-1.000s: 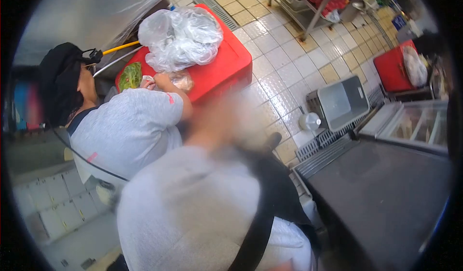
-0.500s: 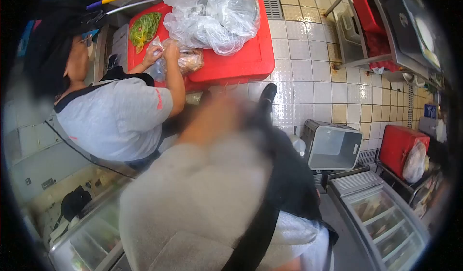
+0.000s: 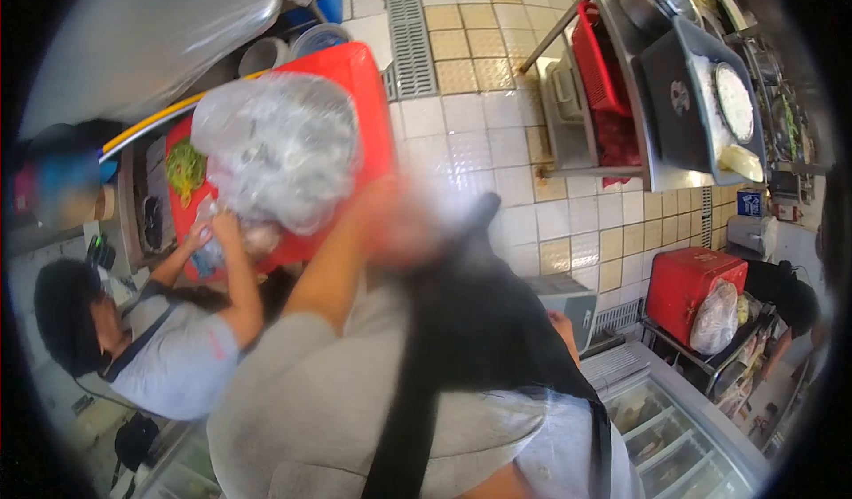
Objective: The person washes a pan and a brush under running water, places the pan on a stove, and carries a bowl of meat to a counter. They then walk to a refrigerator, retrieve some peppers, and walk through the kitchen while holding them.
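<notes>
My left hand (image 3: 404, 220) is smeared by motion at the end of my raised forearm, beside the red container lid (image 3: 368, 100); its fingers cannot be made out. On the lid lie a large clear plastic bag (image 3: 280, 149) and a bag of green vegetables (image 3: 185, 169). My right hand (image 3: 563, 329) shows only in part, low at the right of my dark apron and close to a grey crate (image 3: 568, 302). Whether it holds anything is hidden.
A co-worker (image 3: 177, 348) at the left handles a small clear bag at the lid's edge. Wet tiles (image 3: 470, 144) and a drain grate (image 3: 408, 38) run across the floor. A metal shelf (image 3: 643, 126) with a grey tub (image 3: 701, 100) stands upper right; a red box (image 3: 692, 290) is further down.
The view has shifted and turned; the red lid and the co-worker now appear further left. My left forearm now reaches out beside the lid. Part of my right hand has come into view near the crate.
</notes>
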{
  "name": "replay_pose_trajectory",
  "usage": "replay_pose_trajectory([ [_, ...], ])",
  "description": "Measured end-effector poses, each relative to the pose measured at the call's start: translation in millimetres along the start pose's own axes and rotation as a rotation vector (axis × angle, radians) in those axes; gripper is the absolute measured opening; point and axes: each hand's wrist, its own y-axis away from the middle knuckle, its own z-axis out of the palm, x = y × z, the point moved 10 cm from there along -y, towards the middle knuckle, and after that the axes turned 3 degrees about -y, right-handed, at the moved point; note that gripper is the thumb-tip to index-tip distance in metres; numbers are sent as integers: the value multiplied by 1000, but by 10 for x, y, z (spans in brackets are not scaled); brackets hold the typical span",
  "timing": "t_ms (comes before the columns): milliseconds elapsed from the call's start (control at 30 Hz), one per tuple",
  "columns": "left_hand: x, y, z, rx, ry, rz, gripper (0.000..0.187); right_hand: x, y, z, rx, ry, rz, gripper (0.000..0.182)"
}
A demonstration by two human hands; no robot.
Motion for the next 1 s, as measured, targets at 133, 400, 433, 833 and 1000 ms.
replay_pose_trajectory([
  [133, 4, -837, -235, 230, -210, 112, 34, -1059, -964, -462, -11, 233, -157, 37],
  [400, -733, -384, -183, 332, -236, -166, 17, -4738, -1932, -396, -156, 352, -673, 39],
  [433, -481, -230, -85, 361, -614, 103, 20, -5145, -2010, -344, -127, 388, -744, 39],
  [833, -985, -2367, -1347, 186, -647, -310, 32, -7280, -3054, 577, -323, 673, -743, 44],
  [1000, 1987, -3594, -2359, 378, 177, -293, 39, -8185, -3628, 440, -385, 221, -628, 42],
])
